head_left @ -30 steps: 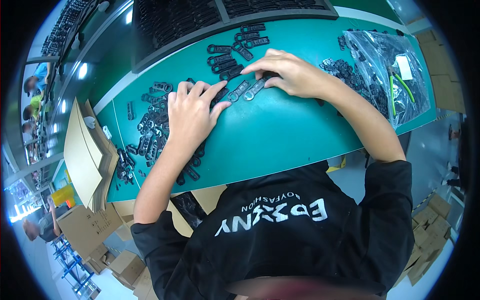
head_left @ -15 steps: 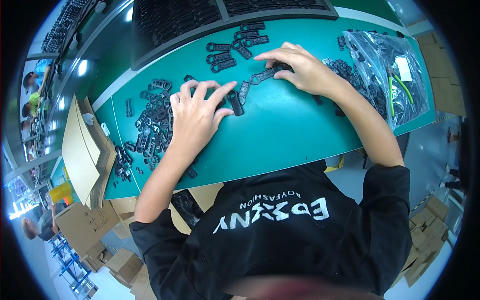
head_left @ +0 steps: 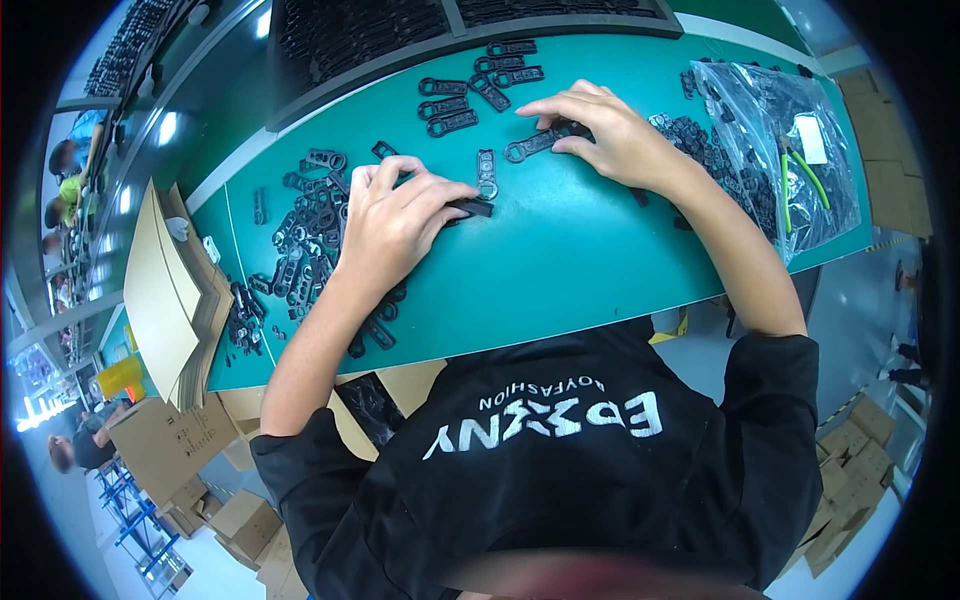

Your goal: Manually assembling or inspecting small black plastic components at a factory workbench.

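Right of the pile (head_left: 308,240), the left hand (head_left: 393,225) pinches a black bar (head_left: 476,208), just swung flatter, while a loose bar (head_left: 486,172) now lies clear of the third bar (head_left: 530,149) clamped in the right hand (head_left: 612,138), leaving one piece per hand, their gripped ends hidden by fingers.

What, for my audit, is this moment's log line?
left hand: gripping dark part; right hand: holding ring-ended part; between: another part, green table
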`<state>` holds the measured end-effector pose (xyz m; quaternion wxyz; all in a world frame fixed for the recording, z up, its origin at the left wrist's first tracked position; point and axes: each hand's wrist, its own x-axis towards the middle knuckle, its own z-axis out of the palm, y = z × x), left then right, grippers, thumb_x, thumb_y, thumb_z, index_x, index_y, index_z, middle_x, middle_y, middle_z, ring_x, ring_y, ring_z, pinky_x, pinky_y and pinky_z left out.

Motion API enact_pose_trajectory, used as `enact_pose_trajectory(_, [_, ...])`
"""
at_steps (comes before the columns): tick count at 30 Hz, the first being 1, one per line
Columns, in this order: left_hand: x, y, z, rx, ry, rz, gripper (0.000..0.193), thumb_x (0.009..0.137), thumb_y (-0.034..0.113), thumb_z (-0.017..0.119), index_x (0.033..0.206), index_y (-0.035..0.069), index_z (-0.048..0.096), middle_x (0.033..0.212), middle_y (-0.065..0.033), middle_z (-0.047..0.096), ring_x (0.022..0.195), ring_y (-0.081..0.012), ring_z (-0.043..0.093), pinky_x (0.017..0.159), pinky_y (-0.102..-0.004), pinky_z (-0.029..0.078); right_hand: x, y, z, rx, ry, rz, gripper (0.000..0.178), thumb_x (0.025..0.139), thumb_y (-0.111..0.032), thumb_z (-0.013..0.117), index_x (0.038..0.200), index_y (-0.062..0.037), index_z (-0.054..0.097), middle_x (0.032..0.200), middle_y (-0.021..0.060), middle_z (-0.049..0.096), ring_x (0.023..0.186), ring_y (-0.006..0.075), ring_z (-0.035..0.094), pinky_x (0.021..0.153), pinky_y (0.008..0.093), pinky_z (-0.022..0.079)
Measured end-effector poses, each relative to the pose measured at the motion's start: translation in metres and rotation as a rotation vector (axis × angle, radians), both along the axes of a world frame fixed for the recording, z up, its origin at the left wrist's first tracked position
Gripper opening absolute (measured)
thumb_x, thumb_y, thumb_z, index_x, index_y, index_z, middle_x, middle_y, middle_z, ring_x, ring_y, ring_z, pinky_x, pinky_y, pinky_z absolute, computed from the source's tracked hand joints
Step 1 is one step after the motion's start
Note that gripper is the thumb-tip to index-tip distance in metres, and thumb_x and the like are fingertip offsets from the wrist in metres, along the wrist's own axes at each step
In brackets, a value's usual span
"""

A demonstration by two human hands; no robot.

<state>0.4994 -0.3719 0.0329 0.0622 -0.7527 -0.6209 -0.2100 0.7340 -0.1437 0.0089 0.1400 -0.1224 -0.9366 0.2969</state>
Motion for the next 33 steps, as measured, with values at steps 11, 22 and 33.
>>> enact_pose_trajectory(11, [-0.019,0.017,-0.012,0.130,0.189,0.212,0.020,0.084,0.024,0.090,0.104,0.022,0.089,0.102,0.0093,0.079,0.101,-0.0193,0.066,0.082,-0.0368,0.046,-0.002,0.002,0.002,0.013,0.023,0.015,0.058,0.091,-0.001,0.082,0.145,-0.0188,0.072,0.119,0.0038,0.076,0.119,0.0264,0.064,0.109,0.0428,0.053])
enact_pose_trajectory(22, [-0.023,0.009,-0.001,-0.010,0.089,0.230,0.026,0.085,0.033,0.090,0.109,0.022,0.088,0.110,0.0060,0.078,0.106,-0.0228,0.064,0.086,-0.0388,0.048,-0.004,0.009,-0.002,0.022,0.037,0.013,0.059,0.091,0.001,0.081,0.146,-0.0179,0.071,0.116,0.0057,0.075,0.116,0.0274,0.066,0.105,0.0428,0.056])
enact_pose_trajectory(33, [0.033,0.026,0.006,-0.111,0.224,0.185,0.030,0.087,0.037,0.087,0.110,0.019,0.087,0.114,0.0022,0.070,0.102,-0.0256,0.059,0.083,-0.0393,0.046,0.004,0.015,0.001,0.045,0.064,0.004,0.061,0.090,0.003,0.080,0.146,-0.0170,0.070,0.114,0.0084,0.075,0.113,0.0281,0.068,0.100,0.0421,0.060])
